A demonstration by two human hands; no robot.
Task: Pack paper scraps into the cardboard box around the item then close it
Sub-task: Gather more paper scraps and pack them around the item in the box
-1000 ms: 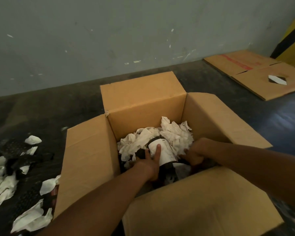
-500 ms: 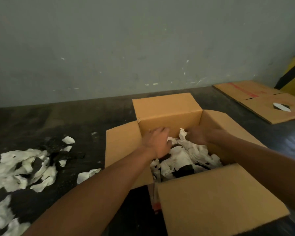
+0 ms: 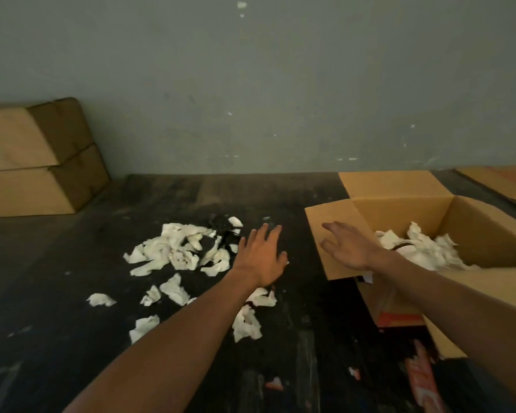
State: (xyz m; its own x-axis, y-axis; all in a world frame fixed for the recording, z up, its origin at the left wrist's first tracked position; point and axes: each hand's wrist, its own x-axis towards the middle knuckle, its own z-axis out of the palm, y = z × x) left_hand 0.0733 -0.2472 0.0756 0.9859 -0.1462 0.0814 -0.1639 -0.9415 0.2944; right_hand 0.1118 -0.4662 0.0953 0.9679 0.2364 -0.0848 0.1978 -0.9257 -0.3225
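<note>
Both hands are out over the dark floor (image 3: 72,338), palms down and holding nothing: the left hand (image 3: 261,256) has its fingers straight and slightly spread just beside the heap of white scraps (image 3: 176,248) lying loose on the floor, and the right hand (image 3: 350,248) reaches the same way, fingers straight and a little apart, in front of the left flap of the box (image 3: 399,210). The box stands open at the right, near the wall (image 3: 251,84), with more scraps (image 3: 423,248) packed inside and only a dark sliver of the item (image 3: 401,246) showing among them. Two closed cartons (image 3: 27,162) are stacked at the far left against the wall.
</note>
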